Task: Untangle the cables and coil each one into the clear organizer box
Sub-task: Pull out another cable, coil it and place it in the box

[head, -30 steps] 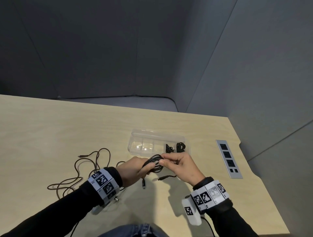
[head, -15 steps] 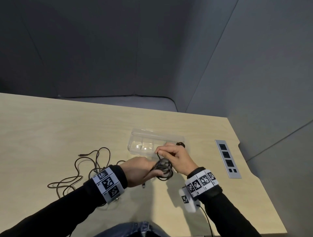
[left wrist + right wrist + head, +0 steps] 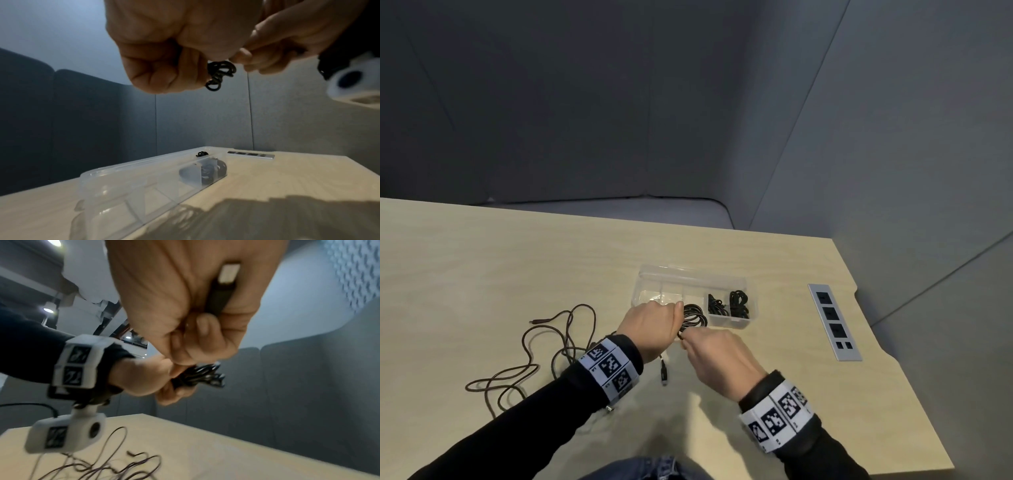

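Left hand (image 3: 652,325) fingers clutch a coiled thin black cable (image 3: 693,317); right hand (image 3: 717,356) fingers pinch its end, at six o'clock of the clear plastic organizer box (image 3: 650,279) on the pale wooden bench (image 3: 482,257).

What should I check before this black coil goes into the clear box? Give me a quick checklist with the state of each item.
1. Coil held firmly: ok. The left hand grips the black coil.
2. Loose end under control: ok. The right hand holds the USB plug in its palm.
3. Other end tucked in: not ok. A connector hangs below the hands.
4. Free compartment: ok. The clear organizer box has empty sections on its left; the coiled cables fill the right ones.
5. Coil free of the brown cable: cannot tell.
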`<state>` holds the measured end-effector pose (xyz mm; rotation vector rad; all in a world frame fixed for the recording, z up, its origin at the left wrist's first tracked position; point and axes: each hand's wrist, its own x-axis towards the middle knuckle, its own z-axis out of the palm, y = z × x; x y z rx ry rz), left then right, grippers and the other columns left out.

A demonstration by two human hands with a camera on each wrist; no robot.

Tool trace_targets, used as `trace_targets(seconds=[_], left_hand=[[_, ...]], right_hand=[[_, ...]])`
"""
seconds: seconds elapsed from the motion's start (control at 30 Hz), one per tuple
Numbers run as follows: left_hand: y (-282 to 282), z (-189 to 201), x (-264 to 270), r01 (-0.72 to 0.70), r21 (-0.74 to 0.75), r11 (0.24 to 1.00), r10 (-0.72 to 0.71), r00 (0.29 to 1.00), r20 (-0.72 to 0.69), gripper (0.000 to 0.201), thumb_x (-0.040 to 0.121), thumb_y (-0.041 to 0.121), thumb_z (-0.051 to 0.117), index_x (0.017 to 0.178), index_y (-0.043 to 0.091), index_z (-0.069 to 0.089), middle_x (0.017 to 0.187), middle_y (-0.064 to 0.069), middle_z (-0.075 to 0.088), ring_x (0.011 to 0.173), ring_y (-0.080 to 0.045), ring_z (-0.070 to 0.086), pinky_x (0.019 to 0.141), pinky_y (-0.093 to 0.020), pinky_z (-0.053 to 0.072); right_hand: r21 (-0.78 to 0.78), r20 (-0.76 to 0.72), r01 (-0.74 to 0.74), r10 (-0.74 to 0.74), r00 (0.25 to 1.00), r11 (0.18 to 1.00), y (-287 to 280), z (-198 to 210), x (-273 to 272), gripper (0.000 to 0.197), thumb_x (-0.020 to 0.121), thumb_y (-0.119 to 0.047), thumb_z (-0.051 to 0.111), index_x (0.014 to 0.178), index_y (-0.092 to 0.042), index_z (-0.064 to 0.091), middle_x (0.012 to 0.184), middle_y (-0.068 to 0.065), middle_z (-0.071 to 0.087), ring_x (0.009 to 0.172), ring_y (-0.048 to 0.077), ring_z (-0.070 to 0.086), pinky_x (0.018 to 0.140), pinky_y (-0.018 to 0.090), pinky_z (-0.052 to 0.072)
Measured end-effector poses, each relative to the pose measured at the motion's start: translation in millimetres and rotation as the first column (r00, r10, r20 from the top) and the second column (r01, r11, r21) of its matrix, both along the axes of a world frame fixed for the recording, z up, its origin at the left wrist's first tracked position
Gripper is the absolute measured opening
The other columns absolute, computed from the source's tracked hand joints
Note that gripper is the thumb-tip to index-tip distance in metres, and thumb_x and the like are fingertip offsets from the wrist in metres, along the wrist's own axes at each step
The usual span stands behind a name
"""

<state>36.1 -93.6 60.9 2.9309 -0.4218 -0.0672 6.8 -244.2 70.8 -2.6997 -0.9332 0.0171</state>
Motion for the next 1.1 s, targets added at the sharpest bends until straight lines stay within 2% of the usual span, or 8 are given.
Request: trace_targets(seconds=[0.23,0.4,0.53,0.6,0.7,0.87,1.0,1.1], left_hand=[[1.5,-0.1,-0.7,0.173,-0.229,0.958,-0.174,0.985,0.012,0.049,0.086,0.038,-0.002,0.074,0.018,0.040,0.066,-0.010,0.051,0.061,-0.029,0.042,0.059,-0.032,0.027],[2.6,4.7,-6.4,0.267,-0.457,0.849,-0.303,0.953,-0.006,0.039,0.087,0.035,0.012,0.068,0.020,0.043,0.059,0.001,0.045,0.047,-0.008,0.041,0.053,-0.016,0.028],[3.6,5.9,-9.7,0.248,-0.643,0.724,-0.271,0.960,0.064,0.045,0.086,0.040,0.013,0.066,0.022,0.048,0.054,0.008,0.048,0.049,-0.003,0.049,0.054,-0.009,0.032],[2.3,8.3,-10.3,0.227,-0.700,0.677,-0.244,0.967,0.079,0.047,0.086,0.043,0.013,0.064,0.020,0.047,0.054,0.006,0.049,0.048,-0.008,0.046,0.054,-0.019,0.038],[-1.7,8.8,-8.2,0.107,-0.777,0.621,-0.139,0.990,0.026,0.044,0.092,0.043,0.022,0.061,0.020,0.044,0.049,0.011,0.046,0.045,-0.004,0.046,0.052,-0.018,0.035],[2.5,0.3,-2.6,-0.080,-0.781,0.620,0.065,0.997,-0.050,0.046,0.098,0.037,0.028,0.058,0.023,0.047,0.049,0.009,0.049,0.045,-0.004,0.047,0.055,-0.023,0.036],[2.0,8.3,-1.7,-0.134,-0.610,0.781,0.152,0.988,-0.022,0.049,0.100,0.035,0.025,0.058,0.020,0.044,0.058,0.000,0.055,0.059,-0.020,0.049,0.064,-0.029,0.035],[2.8,16.5,1.9,-0.224,-0.385,0.895,0.230,0.973,-0.032,0.050,0.100,0.036,0.018,0.064,0.015,0.045,0.072,-0.010,0.059,0.071,-0.031,0.051,0.064,-0.033,0.036]], right_hand=[[0.037,0.252,-0.013,0.003,0.968,0.999,-26.3,43.7,25.6,0.028,0.090,-0.043,0.044,0.083,-0.030,0.067,0.069,-0.010,0.058,0.061,0.008,0.056,0.045,0.020,0.033],[0.565,-0.317,0.128,0.071,0.946,0.815,-33.7,39.5,52.8,0.009,0.076,-0.024,0.075,0.080,-0.016,0.077,0.064,-0.015,0.061,0.064,0.005,0.056,0.062,0.025,0.047],[0.697,-0.537,0.313,0.181,0.824,0.645,-30.0,17.0,57.1,0.010,0.080,0.000,0.068,0.088,0.004,0.072,0.065,-0.007,0.068,0.063,0.008,0.060,0.063,0.020,0.047],[0.692,-0.603,0.390,0.191,0.774,0.607,-25.4,1.5,54.6,0.011,0.082,-0.006,0.066,0.080,-0.009,0.076,0.066,-0.003,0.068,0.058,0.016,0.054,0.056,0.024,0.043],[0.612,-0.644,0.482,0.042,0.764,0.627,-17.8,-9.6,47.6,0.047,0.090,0.000,0.056,0.054,-0.028,0.069,0.042,-0.011,0.050,0.040,0.002,0.035,0.043,0.016,0.028],[0.472,-0.483,0.304,-0.046,0.874,0.828,1.2,-7.2,29.9,0.022,0.096,-0.010,0.046,0.090,-0.009,0.067,0.065,-0.007,0.061,0.059,0.005,0.051,0.060,0.020,0.038],[0.271,-0.122,0.096,-0.065,0.990,0.958,13.4,-6.3,17.0,0.030,0.094,-0.020,0.036,0.085,-0.004,0.060,0.076,0.003,0.057,0.068,0.018,0.054,0.065,0.030,0.043],[0.093,0.158,-0.003,-0.012,0.987,0.996,13.9,2.6,17.5,0.035,0.091,-0.029,0.037,0.073,-0.007,0.057,0.068,0.008,0.054,0.056,0.027,0.055,0.048,0.028,0.038]])
